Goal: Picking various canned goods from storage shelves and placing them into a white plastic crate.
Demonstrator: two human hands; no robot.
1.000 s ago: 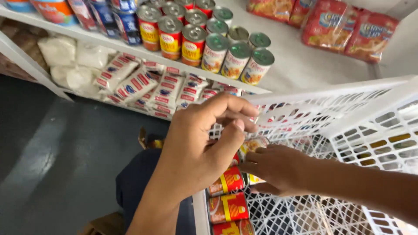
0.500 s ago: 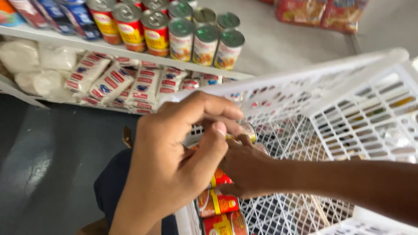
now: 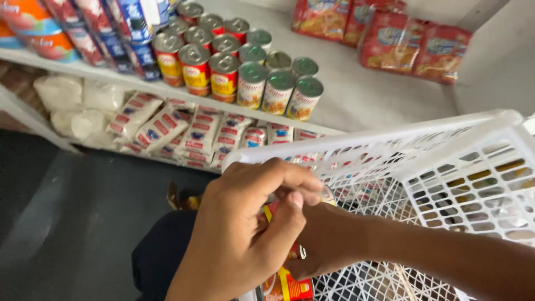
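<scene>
- Head view: the left hand is curled at the near rim of a white plastic basket, thumb pressed toward forefinger, pinching the top of a can that is mostly hidden
- the right hand sits inside the basket, under the left; whether it grips anything cannot be told
- red and yellow cans lie in the basket just below both hands
- beyond, a white shelf carries rows of upright tins and red packets

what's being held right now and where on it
The left hand pinches the top rim of a red-and-yellow can over the white basket; the right hand's grip is hidden.
</scene>
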